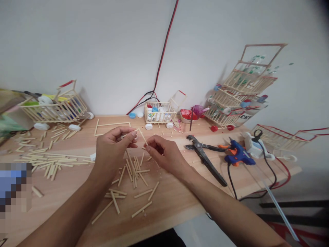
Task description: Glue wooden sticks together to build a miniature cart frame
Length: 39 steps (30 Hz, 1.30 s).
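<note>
Both hands are raised over the middle of the wooden table [177, 202]. My left hand [114, 142] is closed in a pinch on a small piece made of thin wooden sticks; a white round bit shows at its fingertips. My right hand [163, 154] pinches a thin wooden stick [143, 136], whose far end meets the piece in the left hand. Whether the two are joined I cannot tell. Below the hands lie several loose cut sticks [133, 171]. Behind the left hand, a flat stick frame [113, 124] rests on the table.
Along the wall stand a small stick cart [160, 115] with bottle caps, a larger stick cart [55, 109] and a tiered stick cart [239, 92] with bottles. Pliers [203, 156], a blue glue gun [239, 152] and a power strip [255, 145] with cables lie right. More sticks [53, 161] lie left.
</note>
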Available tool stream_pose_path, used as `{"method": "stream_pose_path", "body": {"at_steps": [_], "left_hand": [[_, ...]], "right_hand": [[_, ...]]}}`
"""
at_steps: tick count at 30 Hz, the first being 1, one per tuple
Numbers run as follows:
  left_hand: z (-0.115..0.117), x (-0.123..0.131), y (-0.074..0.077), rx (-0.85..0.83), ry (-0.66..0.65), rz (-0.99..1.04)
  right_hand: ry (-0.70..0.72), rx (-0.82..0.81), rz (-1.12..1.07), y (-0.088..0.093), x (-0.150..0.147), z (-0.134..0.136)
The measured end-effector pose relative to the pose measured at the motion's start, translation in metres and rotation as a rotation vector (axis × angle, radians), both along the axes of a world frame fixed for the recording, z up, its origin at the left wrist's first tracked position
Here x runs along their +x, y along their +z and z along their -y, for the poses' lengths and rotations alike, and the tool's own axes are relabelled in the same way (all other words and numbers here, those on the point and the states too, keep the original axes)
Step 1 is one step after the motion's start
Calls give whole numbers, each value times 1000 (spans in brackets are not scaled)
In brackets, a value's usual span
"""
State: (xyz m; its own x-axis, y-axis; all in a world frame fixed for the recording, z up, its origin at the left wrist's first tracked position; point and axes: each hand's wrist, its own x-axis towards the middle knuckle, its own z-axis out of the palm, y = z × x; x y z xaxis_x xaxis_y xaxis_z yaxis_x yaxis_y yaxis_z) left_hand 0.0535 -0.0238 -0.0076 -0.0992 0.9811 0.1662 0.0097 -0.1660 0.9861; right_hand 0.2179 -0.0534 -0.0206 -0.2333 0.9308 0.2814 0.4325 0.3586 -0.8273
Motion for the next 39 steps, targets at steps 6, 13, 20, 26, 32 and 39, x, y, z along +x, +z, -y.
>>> {"method": "stream_pose_path", "body": {"at_steps": [6, 13, 20, 26, 32, 39], "left_hand": [[0, 1, 1, 1, 1, 3], [-1, 1, 0, -12, 3, 15], [-1, 1, -1, -23, -6, 36], [-1, 0, -1, -27, -10, 31], [-1, 1, 2, -27, 2, 5], [0, 0, 1, -5, -1, -9]], "right_hand": [[7, 11, 17, 1, 0, 0], [14, -8, 19, -2, 0, -1], [12, 5, 30, -3, 0, -2], [6, 6, 43, -3, -2, -2], [0, 1, 50, -3, -2, -2], [-4, 18, 43, -3, -1, -1]]}}
